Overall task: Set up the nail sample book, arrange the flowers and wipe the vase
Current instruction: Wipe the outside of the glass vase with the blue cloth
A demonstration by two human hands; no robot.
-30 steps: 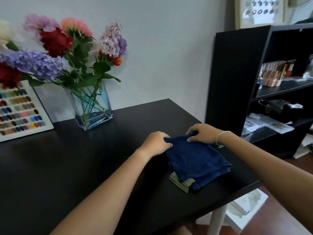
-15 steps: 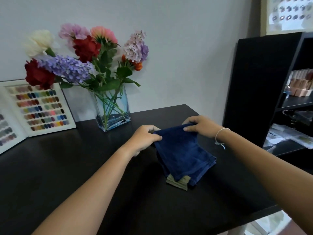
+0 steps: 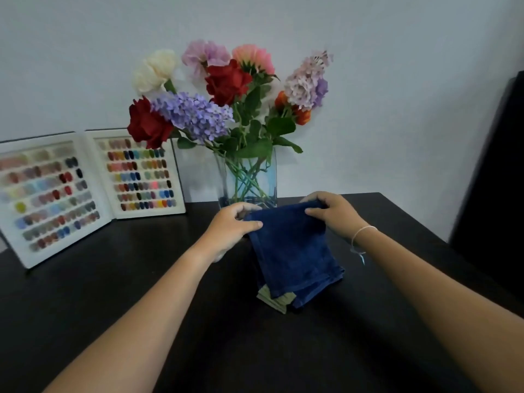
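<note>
You hold the cloth's top edge up in front of the vase.

The nail sample book now shows both open pages. Your left hand and right hand pinch the blue cloth, carried nearer the vase of flowers; bare table lies left.

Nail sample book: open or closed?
Open: the nail sample book stands upright on the table, both swatch pages facing out.

We note a black table bearing an open nail sample book, a glass vase and a folded blue cloth.
</note>
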